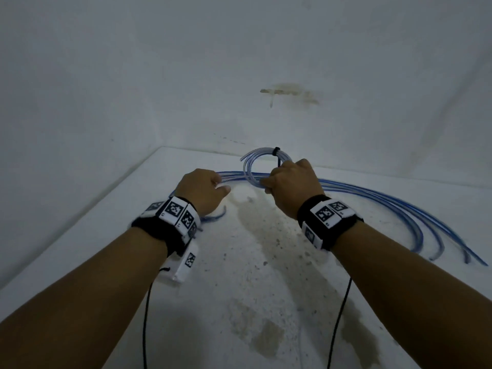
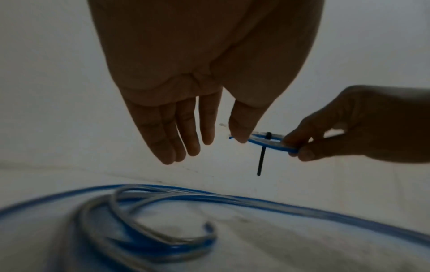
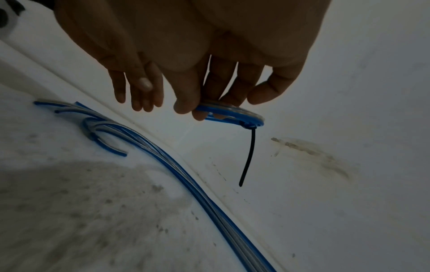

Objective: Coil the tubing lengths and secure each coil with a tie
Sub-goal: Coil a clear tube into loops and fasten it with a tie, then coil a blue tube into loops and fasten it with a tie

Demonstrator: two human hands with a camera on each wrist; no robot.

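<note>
A small coil of clear, blue-striped tubing (image 1: pixel 251 166) (image 2: pixel 267 142) (image 3: pixel 235 114) is held above the white table, bound by a black tie (image 1: pixel 277 155) (image 2: pixel 261 156) (image 3: pixel 248 156) whose long tail hangs down. My right hand (image 1: pixel 291 186) (image 3: pixel 197 108) pinches the coil's near side between thumb and fingers. My left hand (image 1: pixel 207 189) (image 2: pixel 186 132) hovers just left of the coil with straight, relaxed fingers and holds nothing. Loose tubing lengths (image 1: pixel 399 209) (image 2: pixel 209 200) (image 3: pixel 186 176) lie on the table beneath both hands.
The white table (image 1: pixel 266 275) is stained brown in the middle and meets white walls (image 1: pixel 239 62) at the back and left. The loose tubing sweeps from the back left corner round to the right edge. Thin black cables (image 1: pixel 340 315) hang from both wristbands.
</note>
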